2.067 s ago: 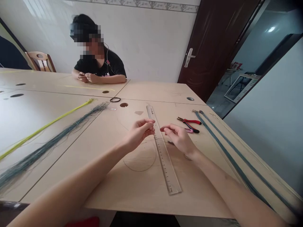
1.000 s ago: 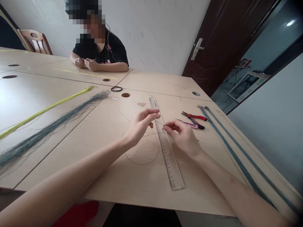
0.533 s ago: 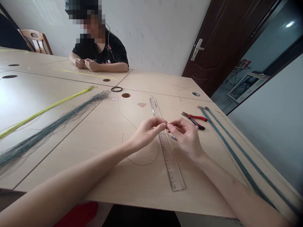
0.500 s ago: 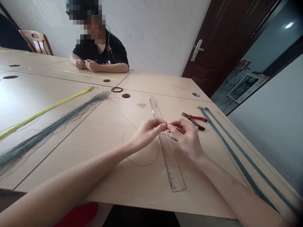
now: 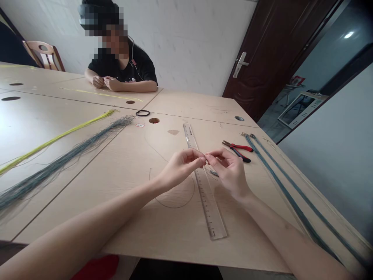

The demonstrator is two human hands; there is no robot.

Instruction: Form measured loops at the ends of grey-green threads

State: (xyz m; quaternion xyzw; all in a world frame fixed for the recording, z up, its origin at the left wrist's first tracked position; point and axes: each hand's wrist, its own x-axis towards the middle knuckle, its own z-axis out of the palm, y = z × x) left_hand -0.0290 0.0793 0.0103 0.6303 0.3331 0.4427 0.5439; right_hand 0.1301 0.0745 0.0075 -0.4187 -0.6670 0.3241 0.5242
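My left hand and my right hand meet fingertip to fingertip above a clear plastic ruler. Each pinches thumb against forefinger on a thin grey cord; the bit between the tips is too small to make out. More of the cord curves in a loose loop across the table, partly behind my left hand. A small silver metal piece shows under my right hand, mostly hidden. Pliers with red and black handles lie to the right of that hand.
Bundles of yellow cords and grey-green cords stretch along the left. More blue-green cords run down the right edge. A black ring lies near a round table hole. Another person sits across the table.
The view has shifted slightly, so the table sits a little lower in it. Both hands stay pinched together over the ruler, with barely any movement.
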